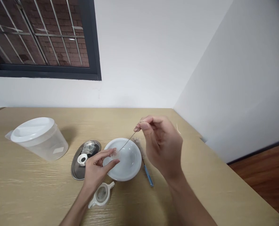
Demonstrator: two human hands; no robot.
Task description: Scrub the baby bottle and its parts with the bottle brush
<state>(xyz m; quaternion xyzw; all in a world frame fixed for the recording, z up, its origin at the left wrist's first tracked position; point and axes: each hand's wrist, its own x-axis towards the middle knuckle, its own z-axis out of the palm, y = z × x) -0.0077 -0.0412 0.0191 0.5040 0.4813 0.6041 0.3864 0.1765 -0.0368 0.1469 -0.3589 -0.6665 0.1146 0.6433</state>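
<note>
Over the left side of a white bowl [130, 161], my left hand [98, 166] pinches a small clear round piece [116, 154] between thumb and fingers. My right hand [161, 141] is raised to the right of the bowl, its fingertips closed on a thin wire [128, 140]. The wire slants down to the left, and its lower end meets the clear piece; whether it passes inside cannot be made out. Right of the bowl lies a brush with a blue handle [148, 176], partly behind my right hand.
An oval metal tray [77, 173] holds a white ring part [82, 159] and clear pieces [89, 147]. A white strainer [101, 194] lies near my left wrist. A lidded clear pitcher [48, 147] stands at the left. Behind the wooden table [207, 188] is a wall.
</note>
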